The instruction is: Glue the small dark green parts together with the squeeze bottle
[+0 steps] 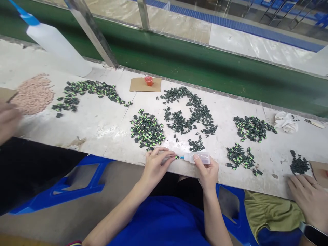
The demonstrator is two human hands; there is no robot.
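My left hand (pixel 159 163) is closed in a pinch at the table's near edge, holding a tiny black-and-green part (pixel 177 157) at the fingertips. My right hand (pixel 208 172) grips a small clear squeeze bottle (pixel 198 158) lying nearly level. Its blue needle tip (pixel 182 157) points left and meets or almost meets the part; contact is too small to tell. Beyond my left hand lies a heap of black-and-green parts (pixel 147 130). Dark green pieces (pixel 202 116) spread in a ring-like pile farther back, with a small cluster (pixel 196 145) of them near the bottle.
A red cup (pixel 148 80) stands on cardboard (pixel 134 85). At the left are a large white bottle (pixel 58 49), pinkish pieces (pixel 34 94) and another person's hand (pixel 9 119). More black-and-green heaps (pixel 252 128) and a co-worker's hand (pixel 307 194) are at the right.
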